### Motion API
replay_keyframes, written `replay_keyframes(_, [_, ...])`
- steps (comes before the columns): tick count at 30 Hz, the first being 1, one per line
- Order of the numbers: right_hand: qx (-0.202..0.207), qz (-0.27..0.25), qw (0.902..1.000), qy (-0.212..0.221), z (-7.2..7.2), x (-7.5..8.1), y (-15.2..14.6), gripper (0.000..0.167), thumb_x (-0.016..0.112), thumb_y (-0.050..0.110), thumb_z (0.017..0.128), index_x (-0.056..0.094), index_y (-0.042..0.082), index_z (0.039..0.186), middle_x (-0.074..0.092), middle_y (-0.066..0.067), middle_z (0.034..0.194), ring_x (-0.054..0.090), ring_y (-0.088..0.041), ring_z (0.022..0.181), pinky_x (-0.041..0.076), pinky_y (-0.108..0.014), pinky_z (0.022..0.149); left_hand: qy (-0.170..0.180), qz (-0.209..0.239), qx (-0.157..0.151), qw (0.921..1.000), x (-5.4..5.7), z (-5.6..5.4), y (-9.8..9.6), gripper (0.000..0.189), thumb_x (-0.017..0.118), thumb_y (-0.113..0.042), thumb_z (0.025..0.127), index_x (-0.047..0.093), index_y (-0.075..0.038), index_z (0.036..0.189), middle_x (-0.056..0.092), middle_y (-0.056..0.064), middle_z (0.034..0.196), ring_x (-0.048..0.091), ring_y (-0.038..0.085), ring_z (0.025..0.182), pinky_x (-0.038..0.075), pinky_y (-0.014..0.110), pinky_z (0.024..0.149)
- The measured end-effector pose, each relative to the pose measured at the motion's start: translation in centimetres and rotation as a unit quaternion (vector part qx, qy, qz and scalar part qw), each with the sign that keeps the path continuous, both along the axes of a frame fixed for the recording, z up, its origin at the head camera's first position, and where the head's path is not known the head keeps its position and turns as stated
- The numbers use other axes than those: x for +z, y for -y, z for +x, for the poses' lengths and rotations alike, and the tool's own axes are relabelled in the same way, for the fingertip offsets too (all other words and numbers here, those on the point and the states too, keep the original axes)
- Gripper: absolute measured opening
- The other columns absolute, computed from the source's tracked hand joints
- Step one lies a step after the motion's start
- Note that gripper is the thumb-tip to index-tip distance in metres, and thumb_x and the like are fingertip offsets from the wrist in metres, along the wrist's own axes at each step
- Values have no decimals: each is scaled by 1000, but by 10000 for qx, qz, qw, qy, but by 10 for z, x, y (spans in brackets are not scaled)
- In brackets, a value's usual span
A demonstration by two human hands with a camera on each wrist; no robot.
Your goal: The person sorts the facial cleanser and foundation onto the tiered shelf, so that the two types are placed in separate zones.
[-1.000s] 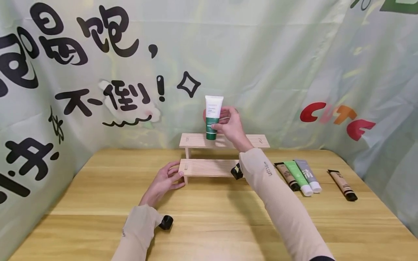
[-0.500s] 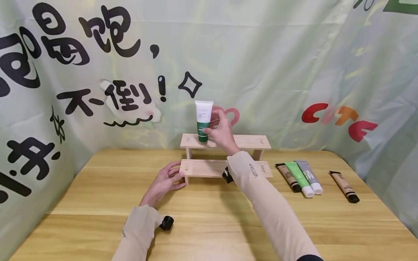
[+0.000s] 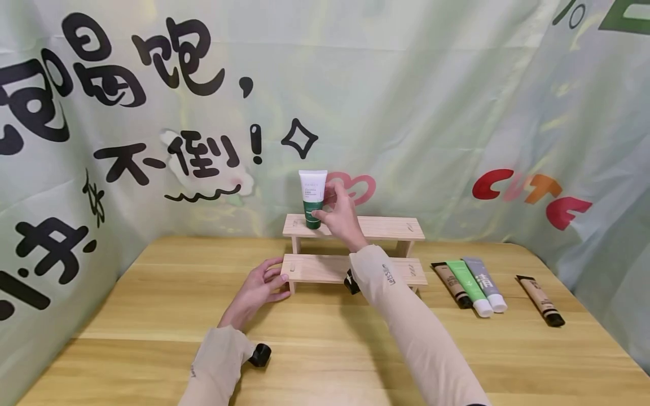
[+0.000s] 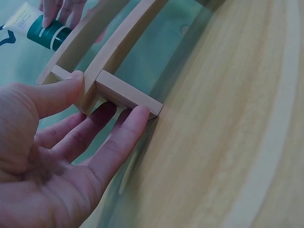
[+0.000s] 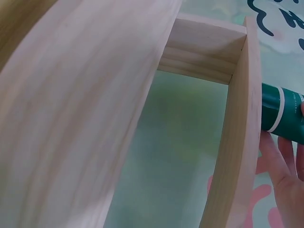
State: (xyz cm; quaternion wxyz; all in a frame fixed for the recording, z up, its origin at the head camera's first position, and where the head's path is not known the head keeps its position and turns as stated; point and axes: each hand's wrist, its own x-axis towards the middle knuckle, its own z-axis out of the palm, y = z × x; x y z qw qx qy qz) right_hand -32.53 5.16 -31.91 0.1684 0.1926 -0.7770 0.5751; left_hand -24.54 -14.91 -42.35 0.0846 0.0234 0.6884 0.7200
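A white and green squeeze tube (image 3: 312, 194) stands upright at the left end of the upper board of a two-step wooden rack (image 3: 350, 268). My right hand (image 3: 342, 217) pinches it from the right, thumb in front across the green part. In the right wrist view the tube's green cap end (image 5: 273, 107) meets the board's edge. My left hand (image 3: 258, 287) grips the left end of the lower step. The left wrist view shows its thumb (image 4: 64, 92) on the board's end and its fingers curled by the short leg (image 4: 128, 95).
To the right of the rack, a brown tube (image 3: 452, 286), a green tube (image 3: 469, 288) and a grey tube (image 3: 486, 285) lie side by side on the wooden table (image 3: 315, 361). Another brown tube (image 3: 540, 300) lies farther right. A printed cloth (image 3: 431, 113) hangs behind.
My right hand has carried the white and green tube left and lowered it onto the left end of the upper board. My left hand has kept its place on the lower step.
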Motion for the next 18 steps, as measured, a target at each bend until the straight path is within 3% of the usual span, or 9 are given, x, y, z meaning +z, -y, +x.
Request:
replay_keyframes(9, [309, 239, 9987, 314, 3, 2, -9, 50, 73, -6, 90, 48, -4, 133, 59, -21, 122, 58, -34, 110, 50, -41, 103, -23, -17, -9, 10000, 0, 3, 2, 49, 50, 5, 104, 36, 4, 151, 50, 32, 139, 63, 34, 108, 60, 46, 88])
replay_keyframes(18, [154, 311, 9970, 686, 8, 16, -49, 53, 69, -11, 90, 45, -5, 137, 56, -26, 127, 60, -38, 110, 58, -42, 91, 30, -74, -35, 10000, 0, 1, 2, 50, 51, 4, 104, 36, 1, 152, 50, 30, 141, 63, 35, 110, 60, 44, 89])
